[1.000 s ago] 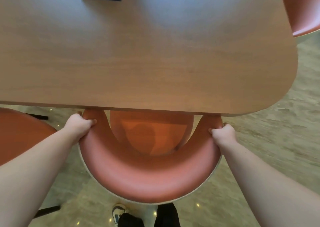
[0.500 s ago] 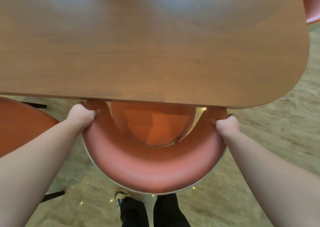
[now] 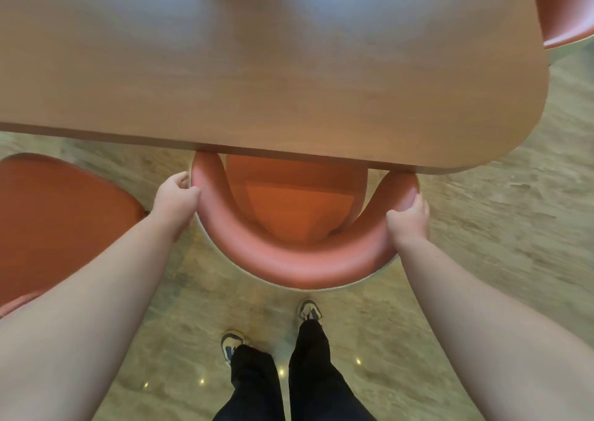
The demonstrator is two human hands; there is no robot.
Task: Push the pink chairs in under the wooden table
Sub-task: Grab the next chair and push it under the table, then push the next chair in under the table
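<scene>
Directly in front of me stands a pink chair (image 3: 299, 266) with a curved backrest. The front of its orange seat is hidden under the wooden table (image 3: 289, 67). My left hand (image 3: 175, 197) holds the left end of the backrest, thumb on the rim and fingers curled at the outer side. On the right end, my right hand (image 3: 408, 218) grips the backrest, thumb on top and fingers wrapped round the outside.
A second pink chair (image 3: 48, 211) stands at the left, out from the table. Another chair (image 3: 565, 2) shows at the table's far right corner. My shoes (image 3: 308, 311) are on the pale stone floor just behind the chair.
The view has drawn back, so my legs and shoes now show. Both hands sit lower along the backrest ends, and the left grip looks looser.
</scene>
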